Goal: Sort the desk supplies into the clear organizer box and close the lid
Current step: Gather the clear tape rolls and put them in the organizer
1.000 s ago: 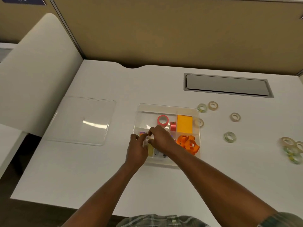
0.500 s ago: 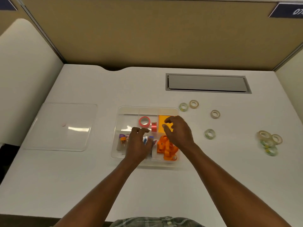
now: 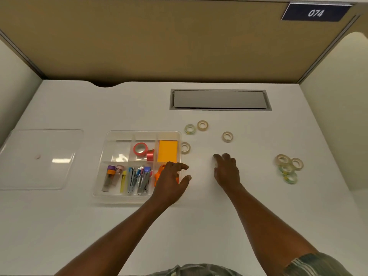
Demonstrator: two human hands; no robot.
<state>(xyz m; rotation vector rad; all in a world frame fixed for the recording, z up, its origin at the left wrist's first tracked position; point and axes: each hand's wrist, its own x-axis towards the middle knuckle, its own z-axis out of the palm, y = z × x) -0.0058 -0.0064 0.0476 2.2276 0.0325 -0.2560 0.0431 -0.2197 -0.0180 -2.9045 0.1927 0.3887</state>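
Clear plastic divided organizer box [image 3: 139, 136] sits centre-left on white desk [image 3: 79, 226], partly filled; flat clear lid [image 3: 39, 158] lies apart at far left. Small translucent tape rolls [image 3: 227, 136] are scattered right of the box, one [image 3: 185, 147] touching its right wall, a cluster [image 3: 288, 168] near the desk's right edge. Left hand [image 3: 169, 182] hovers over the box's near-right compartment, fingers loosely spread, holding nothing. Right hand [image 3: 226, 170] is flat on the desk, fingers together, empty as far as visible. Rolls look light, rigid, likely slick; pinch across the ring. Plenty of open desk around them.
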